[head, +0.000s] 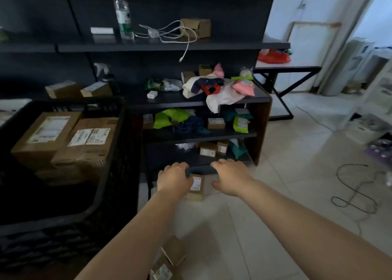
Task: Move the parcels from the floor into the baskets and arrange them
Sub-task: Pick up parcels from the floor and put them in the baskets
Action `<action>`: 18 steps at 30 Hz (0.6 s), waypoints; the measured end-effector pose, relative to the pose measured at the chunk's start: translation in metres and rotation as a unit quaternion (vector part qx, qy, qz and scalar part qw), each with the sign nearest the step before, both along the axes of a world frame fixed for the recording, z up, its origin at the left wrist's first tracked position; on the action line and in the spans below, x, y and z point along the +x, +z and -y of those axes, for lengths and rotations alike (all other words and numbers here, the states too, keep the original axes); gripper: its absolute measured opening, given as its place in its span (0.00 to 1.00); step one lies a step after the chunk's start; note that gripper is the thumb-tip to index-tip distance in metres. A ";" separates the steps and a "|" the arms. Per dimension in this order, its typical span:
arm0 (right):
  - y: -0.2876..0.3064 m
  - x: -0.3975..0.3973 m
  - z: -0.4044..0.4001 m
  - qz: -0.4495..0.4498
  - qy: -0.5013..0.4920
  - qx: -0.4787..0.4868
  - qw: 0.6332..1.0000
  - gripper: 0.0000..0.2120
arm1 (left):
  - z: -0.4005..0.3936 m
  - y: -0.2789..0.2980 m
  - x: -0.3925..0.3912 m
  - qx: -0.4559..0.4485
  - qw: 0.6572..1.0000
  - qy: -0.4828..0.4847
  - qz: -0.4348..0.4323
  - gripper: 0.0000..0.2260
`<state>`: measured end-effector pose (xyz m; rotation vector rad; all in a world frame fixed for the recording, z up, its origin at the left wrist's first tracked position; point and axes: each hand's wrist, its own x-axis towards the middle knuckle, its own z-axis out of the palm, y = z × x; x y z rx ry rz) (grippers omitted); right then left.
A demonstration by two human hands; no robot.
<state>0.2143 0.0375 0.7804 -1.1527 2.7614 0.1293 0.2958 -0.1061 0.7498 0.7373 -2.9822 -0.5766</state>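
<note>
A small brown parcel point(197, 186) with a white label stands on the floor in front of the low dark shelf. My left hand point(174, 179) is on its left side and my right hand point(230, 180) reaches over its right side, fingers curved; both seem to touch it, though the grip is partly hidden. A black basket point(107, 173) at the left holds two large cardboard boxes point(63, 137) with labels. Another brown parcel point(169, 260) lies on the floor near the bottom edge, under my left forearm.
The dark shelf unit point(261, 110) holds bags, small boxes and cloth on three levels. A black cable point(354, 194) coils on the tiled floor at the right. A white table with black legs point(284, 88) stands behind.
</note>
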 end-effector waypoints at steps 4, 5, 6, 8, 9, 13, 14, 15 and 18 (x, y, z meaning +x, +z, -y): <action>-0.025 -0.050 -0.003 0.025 0.091 -0.015 0.995 0.25 | -0.011 -0.020 -0.012 0.007 0.996 0.090 -0.003 0.18; -0.030 -0.059 -0.005 0.045 0.108 -0.006 0.993 0.26 | -0.018 -0.023 -0.010 0.020 0.993 0.120 0.003 0.18; -0.037 -0.067 -0.007 0.058 0.124 -0.006 0.991 0.27 | -0.023 -0.029 -0.009 0.023 0.989 0.147 0.006 0.18; -0.047 -0.081 -0.006 0.069 0.178 0.015 0.982 0.27 | -0.032 -0.040 -0.009 0.012 0.983 0.182 0.029 0.19; -0.054 -0.087 -0.004 0.071 0.205 0.025 0.976 0.26 | -0.035 -0.046 -0.009 0.011 0.979 0.200 0.039 0.19; -0.102 -0.103 0.014 0.104 0.264 0.023 0.959 0.27 | -0.034 -0.085 -0.009 0.017 0.964 0.257 0.061 0.19; -0.120 -0.103 0.020 0.115 0.271 0.032 0.955 0.27 | -0.033 -0.099 -0.007 0.030 0.959 0.273 0.066 0.19; -0.142 -0.102 0.025 0.129 0.275 0.041 0.952 0.27 | -0.031 -0.117 -0.005 0.039 0.954 0.288 0.070 0.19; -0.222 -0.093 0.043 0.175 0.272 0.057 0.945 0.27 | -0.024 -0.187 0.003 0.071 0.941 0.319 0.089 0.17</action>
